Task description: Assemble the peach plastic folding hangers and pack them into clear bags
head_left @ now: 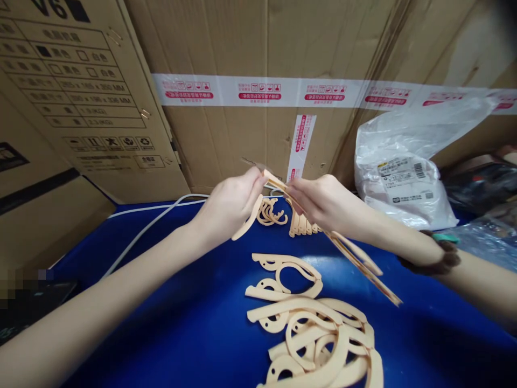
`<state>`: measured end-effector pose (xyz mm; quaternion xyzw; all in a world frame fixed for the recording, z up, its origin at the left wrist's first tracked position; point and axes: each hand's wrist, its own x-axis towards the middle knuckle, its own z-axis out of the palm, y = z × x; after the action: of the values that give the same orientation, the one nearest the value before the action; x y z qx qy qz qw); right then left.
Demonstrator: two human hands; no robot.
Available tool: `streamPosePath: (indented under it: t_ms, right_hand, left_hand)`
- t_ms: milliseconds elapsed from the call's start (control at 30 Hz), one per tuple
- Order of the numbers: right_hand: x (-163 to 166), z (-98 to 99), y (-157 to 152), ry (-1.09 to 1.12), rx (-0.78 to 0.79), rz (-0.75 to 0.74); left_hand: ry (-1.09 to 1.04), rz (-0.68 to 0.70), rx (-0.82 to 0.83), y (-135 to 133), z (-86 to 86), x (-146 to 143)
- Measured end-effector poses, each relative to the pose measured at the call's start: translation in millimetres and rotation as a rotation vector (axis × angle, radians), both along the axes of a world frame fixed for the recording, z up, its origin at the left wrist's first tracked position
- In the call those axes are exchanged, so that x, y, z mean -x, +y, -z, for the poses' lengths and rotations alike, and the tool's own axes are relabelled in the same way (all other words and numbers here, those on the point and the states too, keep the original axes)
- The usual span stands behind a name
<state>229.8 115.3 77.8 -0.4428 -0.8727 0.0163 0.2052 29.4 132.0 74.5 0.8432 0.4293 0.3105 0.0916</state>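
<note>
Both hands are raised over the blue surface, pinching beige plastic parts of a folding hanger (363, 267). My left hand (234, 202) is closed on its left end, and a curved piece (249, 220) sticks out below those fingers. My right hand (323, 203) is closed around the middle, with two long arms slanting down to the right beneath it. The joint between the hands is partly hidden by fingers. Below lies a pile of folded beige hangers (319, 334). Behind the hands are loose hooks (270, 211) and a row of straight arm pieces (301, 223).
Cardboard boxes (226, 43) wall off the back and left. A white plastic bag with a label (399, 167) stands at back right, beside clear wrapping (484, 231). White cable (149, 237) runs along the left. A dark device (40, 307) sits at lower left.
</note>
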Motion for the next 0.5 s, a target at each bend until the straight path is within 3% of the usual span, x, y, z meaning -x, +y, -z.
streamPosePath:
  t_ms: [100,167,233,367,500]
  right_hand:
    - [-3.1,4.6,-1.5,0.264,0.358,-0.077]
    - [-10.1,6.2,-0.5,0.457,0.628,-0.05]
    - [-19.2,7.3,1.6,0.627,0.784,-0.008]
    - [-31.8,11.4,4.7,0.771,0.817,-0.007]
    - [-31.4,14.7,2.1,0.897,0.839,0.013]
  left_hand:
    - [0.061,0.003,0.049,1.8,13.7,7.9]
    - [0.052,-0.073,0.103,11.1,20.1,19.8]
    - [0.031,-0.142,0.183,27.4,26.8,36.1]
    - [0.082,-0.155,0.355,66.3,46.9,69.1]
    - [0.08,-0.279,0.35,81.4,60.6,81.3]
